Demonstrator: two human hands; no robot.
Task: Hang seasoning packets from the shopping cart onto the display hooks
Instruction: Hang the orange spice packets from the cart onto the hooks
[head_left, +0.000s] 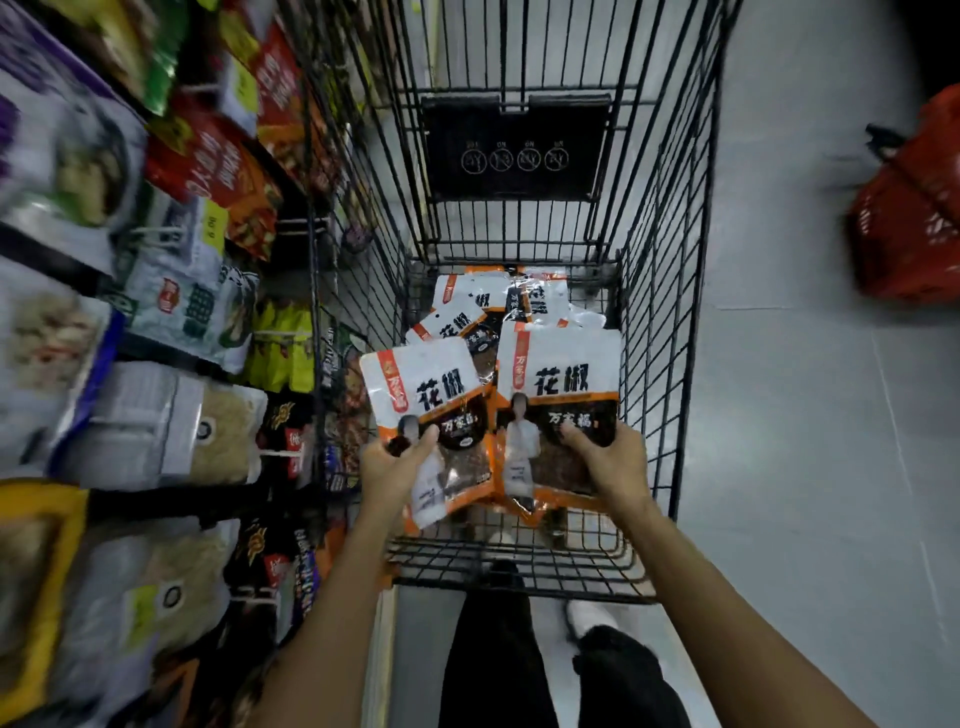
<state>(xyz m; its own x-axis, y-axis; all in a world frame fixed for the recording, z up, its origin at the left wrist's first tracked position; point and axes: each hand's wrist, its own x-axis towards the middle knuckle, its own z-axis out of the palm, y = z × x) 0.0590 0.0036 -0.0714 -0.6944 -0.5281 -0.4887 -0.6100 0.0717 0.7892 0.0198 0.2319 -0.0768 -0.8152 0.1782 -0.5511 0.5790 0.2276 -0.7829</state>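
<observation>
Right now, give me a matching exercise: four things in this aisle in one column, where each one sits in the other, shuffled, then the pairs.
1 red basket
2 loose packets
3 black sign
4 hanging goods

A cart bottom
B left of cart
C floor, right of cart
D cart's far wall

Pairs: 1-C, 2-A, 3-D, 4-B

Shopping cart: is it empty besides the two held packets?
No: behind the left packet in the left hand and the right packet in the right hand, more seasoning packets lie piled in the shopping cart.
</observation>
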